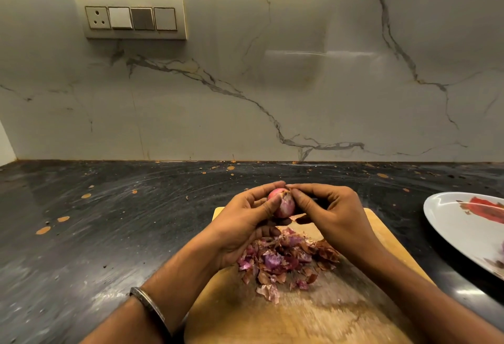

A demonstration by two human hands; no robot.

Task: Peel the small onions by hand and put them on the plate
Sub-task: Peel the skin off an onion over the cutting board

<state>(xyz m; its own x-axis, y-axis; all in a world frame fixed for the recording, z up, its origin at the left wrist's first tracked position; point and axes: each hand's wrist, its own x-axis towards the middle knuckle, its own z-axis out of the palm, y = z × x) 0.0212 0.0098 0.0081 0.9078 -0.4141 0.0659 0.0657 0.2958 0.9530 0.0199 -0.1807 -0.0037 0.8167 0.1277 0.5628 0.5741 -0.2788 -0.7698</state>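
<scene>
Both the left hand (pixel 240 223) and the right hand (pixel 331 215) pinch a small pink-skinned onion (pixel 283 204) in curled fingers above the wooden cutting board (pixel 313 313). Purple-brown papery peels (pixel 283 262) lie heaped beneath; the white oval plate (pixel 458 223) sits on the dark desk (pixel 95 229) at right.

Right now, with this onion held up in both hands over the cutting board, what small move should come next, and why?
Probably pull the loosened skin off with the right hand while the left hand grips the small onion. Dry skin still clings at its top, so it seems not ready for the plate. Let it fall on the peel pile.
</scene>
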